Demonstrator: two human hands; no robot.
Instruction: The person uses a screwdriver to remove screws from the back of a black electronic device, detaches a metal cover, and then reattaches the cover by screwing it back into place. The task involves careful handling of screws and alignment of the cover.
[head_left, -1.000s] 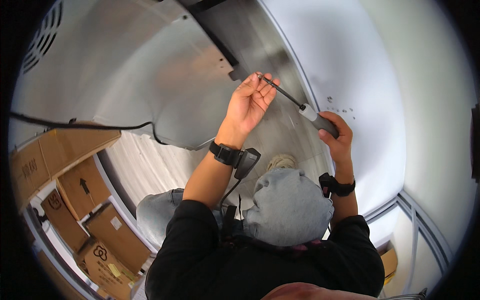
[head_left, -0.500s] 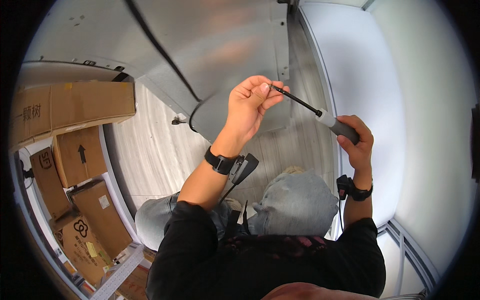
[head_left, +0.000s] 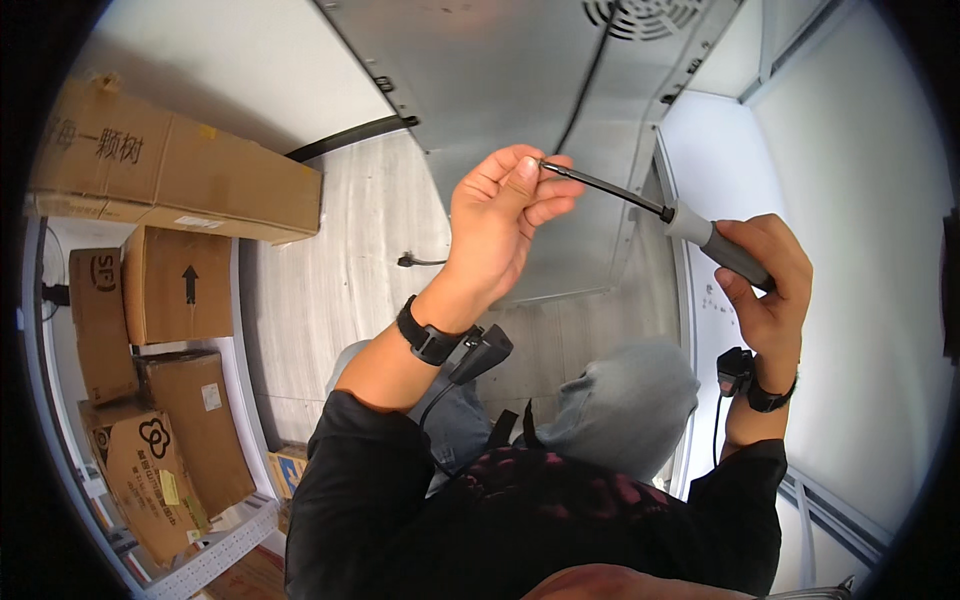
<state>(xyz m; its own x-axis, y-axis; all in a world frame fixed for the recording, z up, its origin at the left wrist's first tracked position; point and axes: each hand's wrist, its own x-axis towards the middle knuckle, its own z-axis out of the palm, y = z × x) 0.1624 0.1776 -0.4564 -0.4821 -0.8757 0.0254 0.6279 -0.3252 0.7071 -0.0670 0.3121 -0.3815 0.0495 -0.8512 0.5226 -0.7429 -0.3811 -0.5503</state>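
Note:
My right hand (head_left: 770,265) is closed around the grey handle of a screwdriver (head_left: 615,190), whose dark shaft points up and left. At its tip, my left hand (head_left: 495,215) has thumb and fingers pinched together. Whatever small thing sits between them is too tiny to make out. Just beyond both hands stands a grey sheet-metal cabinet (head_left: 500,95) with a round slotted vent near its top. A black cord (head_left: 585,95) runs down the metal and passes behind my left hand.
Brown cardboard boxes (head_left: 180,290) fill a white-framed rack on the left, with a long carton (head_left: 220,180) on top. A cord's plug (head_left: 405,261) lies on the wooden floor (head_left: 320,320). A pale panel wall (head_left: 850,250) rises close on my right.
My view has shifted, bringing the cabinet's vent into sight. The screwdriver's handle and my right hand have moved right and slightly down; my left hand still pinches at the tip.

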